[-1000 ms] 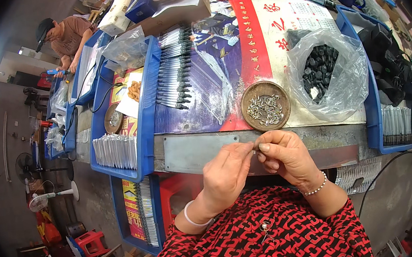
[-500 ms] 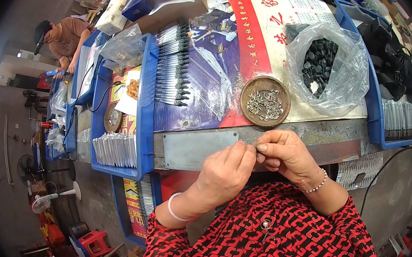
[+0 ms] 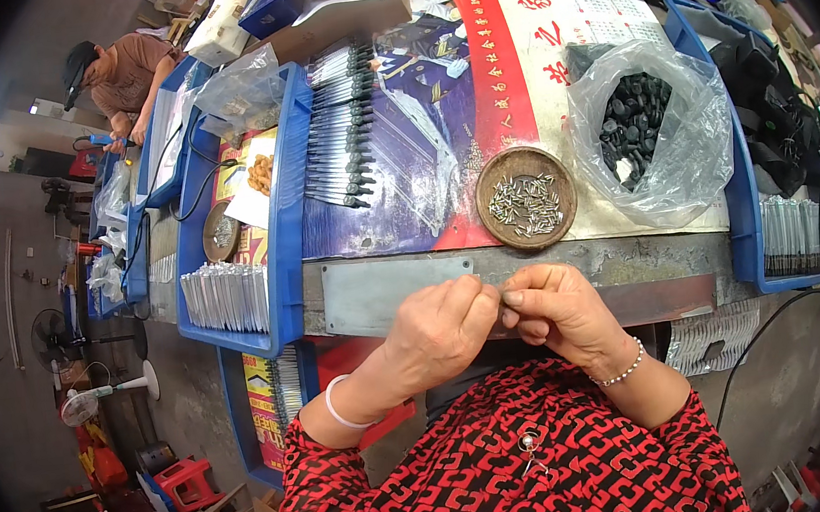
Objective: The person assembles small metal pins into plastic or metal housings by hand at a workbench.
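Observation:
My left hand (image 3: 443, 330) and my right hand (image 3: 564, 312) meet at the fingertips above the bench's front edge. Both are closed in a pinch, and what lies between the fingers is too small and covered to make out. Just beyond them stands a round brown dish (image 3: 485, 198) with many small shiny metal pins (image 3: 528, 206). To its right, an opened clear plastic bag (image 3: 705, 160) holds a heap of small black parts (image 3: 638, 122). Slim silvery pieces with black ends (image 3: 338, 144) lie side by side at the left of the bench.
A flat grey metal plate (image 3: 374, 295) lies left of my hands. Blue trays (image 3: 291, 218) flank the work area; the right blue tray (image 3: 746, 221) holds black fabric-like pieces (image 3: 763, 99). A cable (image 3: 743, 381) hangs at right. Another person (image 3: 136, 75) works at far left.
My hands stay pinched together in nearly the same spot, with slight finger movement. The view has shifted a little. At far left, the other person's hands and blue tool have moved.

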Motion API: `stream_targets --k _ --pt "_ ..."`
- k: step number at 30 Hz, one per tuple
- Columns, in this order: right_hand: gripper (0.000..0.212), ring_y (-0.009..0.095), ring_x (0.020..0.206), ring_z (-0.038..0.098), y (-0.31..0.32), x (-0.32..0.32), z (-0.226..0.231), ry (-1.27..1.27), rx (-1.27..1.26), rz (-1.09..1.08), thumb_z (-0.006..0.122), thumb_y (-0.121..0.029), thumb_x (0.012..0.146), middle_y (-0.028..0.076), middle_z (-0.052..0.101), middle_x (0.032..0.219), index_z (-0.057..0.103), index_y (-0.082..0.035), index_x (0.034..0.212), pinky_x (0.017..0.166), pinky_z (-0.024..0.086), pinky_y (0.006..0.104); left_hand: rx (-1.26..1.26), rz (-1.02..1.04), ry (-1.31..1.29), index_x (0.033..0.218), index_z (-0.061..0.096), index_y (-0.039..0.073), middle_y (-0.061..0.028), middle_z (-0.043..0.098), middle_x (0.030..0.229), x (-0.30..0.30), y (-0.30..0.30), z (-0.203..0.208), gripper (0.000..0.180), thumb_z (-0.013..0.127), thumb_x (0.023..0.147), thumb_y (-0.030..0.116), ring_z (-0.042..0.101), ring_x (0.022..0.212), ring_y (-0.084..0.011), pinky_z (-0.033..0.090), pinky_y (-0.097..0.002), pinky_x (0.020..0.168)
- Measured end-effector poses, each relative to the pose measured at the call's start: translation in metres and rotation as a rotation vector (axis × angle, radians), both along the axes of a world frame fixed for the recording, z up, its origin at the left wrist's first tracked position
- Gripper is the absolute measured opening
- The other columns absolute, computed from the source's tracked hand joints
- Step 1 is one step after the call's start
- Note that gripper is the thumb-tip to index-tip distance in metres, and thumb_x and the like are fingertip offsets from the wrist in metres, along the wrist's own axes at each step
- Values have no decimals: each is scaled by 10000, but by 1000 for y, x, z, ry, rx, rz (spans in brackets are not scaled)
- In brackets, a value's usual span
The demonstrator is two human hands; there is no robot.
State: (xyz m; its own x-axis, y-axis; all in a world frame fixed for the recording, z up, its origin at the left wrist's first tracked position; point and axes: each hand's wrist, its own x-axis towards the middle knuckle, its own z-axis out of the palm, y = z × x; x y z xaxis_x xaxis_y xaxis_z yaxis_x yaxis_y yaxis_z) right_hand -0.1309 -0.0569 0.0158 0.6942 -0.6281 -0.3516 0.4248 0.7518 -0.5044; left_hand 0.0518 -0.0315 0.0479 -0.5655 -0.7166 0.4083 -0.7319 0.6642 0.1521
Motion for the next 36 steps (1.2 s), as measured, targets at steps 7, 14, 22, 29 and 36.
stream_targets --k 7,14,22,29,36 --pt "209 51 515 438 10 5 8 -103 -40 32 565 -95 867 62 618 783 599 8 1046 469 356 185 757 338 1156 1007 513 -11 -76 568 769 -6 16 4 143 512 870 31 575 589 -144 478 -245 527" --pt "297 67 551 451 18 10 -5 -121 -216 -15 528 -96 883 45 571 786 542 -10 1166 486 367 190 1199 74 1667 1112 470 -29 -77 573 757 -2 22 -4 222 453 927 94 565 594 -93 466 -184 529" --pt "308 76 576 469 26 9 -15 -111 -292 -33 514 -88 888 70 597 833 527 -10 1186 487 377 189 1303 153 1803 1096 502 -6 -93 592 719 -6 26 -1 226 525 884 68 578 554 -143 459 -214 505" --pt "321 86 542 466 28 10 -25 -242 -229 -3 508 -99 892 107 605 815 517 -37 1207 486 380 192 1367 114 1841 1067 492 9 -83 589 700 -8 29 -4 190 514 883 52 569 538 -134 442 -211 466" --pt "318 84 501 439 28 14 -31 -327 -122 26 499 -108 895 121 598 768 521 -69 1211 473 364 196 1273 145 1812 1051 498 1 -77 579 687 -11 29 -5 168 491 886 33 555 516 -128 445 -209 465"
